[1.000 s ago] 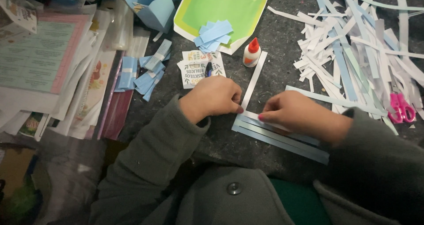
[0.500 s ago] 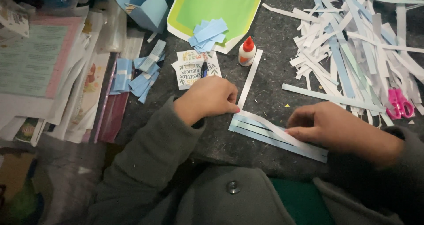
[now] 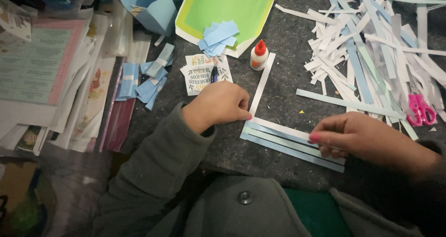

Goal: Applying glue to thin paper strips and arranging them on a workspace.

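A long white paper strip (image 3: 263,83) runs up the dark felt table (image 3: 288,95) towards the glue bottle (image 3: 259,55). A second white strip (image 3: 283,128) meets it at a corner and lies flat on top of pale blue and green strips (image 3: 283,146). My left hand (image 3: 222,104) is curled, with a fingertip pressing that corner. My right hand (image 3: 360,137) rests further right, its thumb and fingers closed on the flat white strip near its right end.
A heap of cut white and blue strips (image 3: 371,42) and pink scissors (image 3: 420,109) lie at the right. A green sheet (image 3: 227,4) with small blue paper pieces (image 3: 218,35), printed cards (image 3: 200,74), a pen (image 3: 214,73), a blue box (image 3: 151,7) and paper stacks (image 3: 42,60) fill the top and left.
My right hand has slid to the right along the white strip. The strip arched up half a second ago and now lies flat. My left hand has stayed on the corner.
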